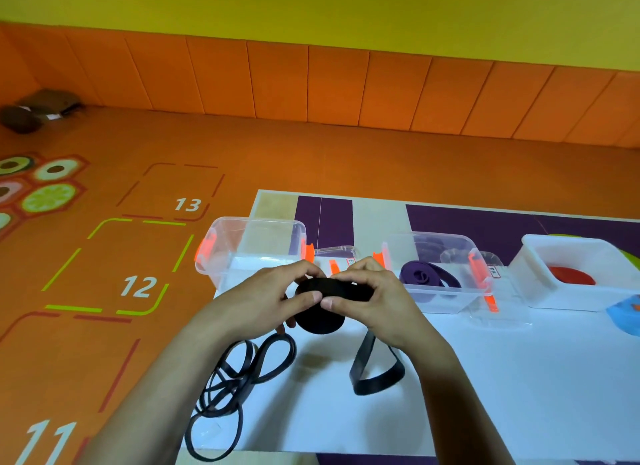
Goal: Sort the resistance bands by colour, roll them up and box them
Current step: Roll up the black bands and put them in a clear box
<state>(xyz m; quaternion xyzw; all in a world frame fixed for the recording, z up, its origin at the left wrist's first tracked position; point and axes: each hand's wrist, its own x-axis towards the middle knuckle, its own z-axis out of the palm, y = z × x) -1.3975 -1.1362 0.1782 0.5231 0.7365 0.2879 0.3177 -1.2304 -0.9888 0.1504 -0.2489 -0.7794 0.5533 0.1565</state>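
The left hand (273,300) and right hand (375,303) pinch a part-rolled black band (322,320) with curled fingers above the table (502,378); loose black bands (239,374) lie tangled at its left edge.

Single view: a wide-angle camera worn on the head, looking forward and down across the desk (485,378) from its near edge. The left hand (270,294) and right hand (374,294), pinching a black band (332,289), lie nearest the lens, mid-frame. Boxes (221,256) stand toward the far edge; the floor (242,145), which also fills the left side, and the padded wall (311,83) lie beyond.
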